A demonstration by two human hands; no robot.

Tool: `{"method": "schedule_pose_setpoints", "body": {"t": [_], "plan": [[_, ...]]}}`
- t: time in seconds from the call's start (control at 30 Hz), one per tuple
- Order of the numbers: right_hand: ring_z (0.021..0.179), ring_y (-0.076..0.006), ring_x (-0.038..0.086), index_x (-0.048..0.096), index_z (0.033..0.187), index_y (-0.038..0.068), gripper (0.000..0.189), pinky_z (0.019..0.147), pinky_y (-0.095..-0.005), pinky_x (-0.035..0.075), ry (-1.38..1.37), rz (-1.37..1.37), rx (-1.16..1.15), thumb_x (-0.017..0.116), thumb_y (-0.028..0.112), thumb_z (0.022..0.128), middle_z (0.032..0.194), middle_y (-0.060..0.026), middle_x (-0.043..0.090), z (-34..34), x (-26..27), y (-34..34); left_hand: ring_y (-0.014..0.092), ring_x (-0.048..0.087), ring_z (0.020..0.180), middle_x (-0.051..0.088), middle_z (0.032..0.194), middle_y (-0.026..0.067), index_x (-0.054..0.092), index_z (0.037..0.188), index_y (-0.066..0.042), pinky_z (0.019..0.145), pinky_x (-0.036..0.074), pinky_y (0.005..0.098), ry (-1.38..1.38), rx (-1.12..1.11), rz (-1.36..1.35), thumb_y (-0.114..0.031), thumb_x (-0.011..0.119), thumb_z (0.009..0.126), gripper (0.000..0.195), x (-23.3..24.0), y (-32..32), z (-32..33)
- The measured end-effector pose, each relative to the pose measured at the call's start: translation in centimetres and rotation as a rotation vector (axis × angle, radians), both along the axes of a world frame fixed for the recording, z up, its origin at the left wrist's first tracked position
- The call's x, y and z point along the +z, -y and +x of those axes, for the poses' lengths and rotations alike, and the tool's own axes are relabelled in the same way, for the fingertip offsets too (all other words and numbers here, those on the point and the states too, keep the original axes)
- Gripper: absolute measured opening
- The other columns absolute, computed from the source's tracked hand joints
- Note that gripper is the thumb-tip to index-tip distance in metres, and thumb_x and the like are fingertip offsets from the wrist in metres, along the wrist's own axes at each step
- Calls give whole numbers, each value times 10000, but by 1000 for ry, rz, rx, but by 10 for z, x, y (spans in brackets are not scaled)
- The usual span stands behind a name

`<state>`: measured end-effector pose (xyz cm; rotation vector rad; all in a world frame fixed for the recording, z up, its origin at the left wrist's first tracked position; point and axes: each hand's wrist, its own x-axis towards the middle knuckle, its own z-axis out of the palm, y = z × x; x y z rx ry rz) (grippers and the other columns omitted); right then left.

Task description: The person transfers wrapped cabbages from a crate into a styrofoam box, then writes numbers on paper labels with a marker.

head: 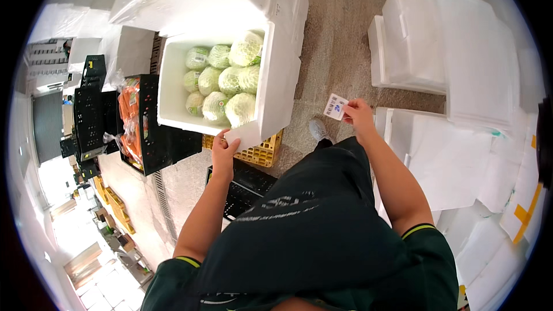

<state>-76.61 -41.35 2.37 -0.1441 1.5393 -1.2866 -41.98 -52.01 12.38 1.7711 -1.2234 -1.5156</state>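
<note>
My right hand (359, 116) pinches a small white card (335, 106) by one edge; it bears printed characters and blue writing. My left hand (224, 153) is at the near corner of a white foam box (281, 82), its thumb and fingers on a blank white piece (245, 136) that looks like a card or sheet. Part of that piece overlaps the box's wall. Inside the uncovered box lie several pale green cabbages (214, 107) in foam netting, some with labels. A yellow plastic pallet (264, 150) shows under the box.
Left of the box, a black crate (151, 138) holds bagged carrots (129, 116). Another black crate (246, 181) is by my legs. White foam boxes (414, 43) and a white-topped stack (445, 160) line the right. A floor drain grate (164, 203) runs at left.
</note>
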Motion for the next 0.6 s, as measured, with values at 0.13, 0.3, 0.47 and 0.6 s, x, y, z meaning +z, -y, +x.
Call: {"method": "schedule_pose_setpoints", "body": {"t": [0.13, 0.3, 0.47, 0.6], "plan": [[648, -121, 576, 569, 933, -3, 177, 570, -254, 481, 78, 136, -21, 648, 93, 808, 821, -77, 613, 22, -67, 37, 133, 583, 925, 613, 1023, 59, 544, 1114, 7, 825, 473, 279, 39, 63, 67, -144, 523, 943, 230, -34, 25, -17], [677, -126, 578, 583, 910, 1, 169, 593, -269, 466, 25, 192, 77, 655, 103, 797, 806, -76, 608, 41, -179, 73, 129, 411, 705, 493, 758, 64, 453, 861, 6, 647, 393, 279, 422, -47, -312, -171, 466, 974, 210, -82, 29, -56], [804, -157, 582, 570, 981, 18, 179, 693, -301, 473, 122, 283, 135, 626, 137, 860, 895, -66, 605, 55, -252, 123, 145, 395, 697, 440, 761, 61, 444, 841, -18, 621, 362, 304, 511, -34, -371, -99, 425, 942, 131, -130, 10, -57], [857, -165, 577, 561, 1019, 29, 186, 748, -310, 469, 184, 271, 34, 604, 153, 888, 943, -57, 597, 48, -291, 167, 157, 392, 720, 415, 784, 60, 440, 820, -44, 648, 345, 303, 521, -88, -483, -45, 398, 907, 97, -131, 9, -61]]}}
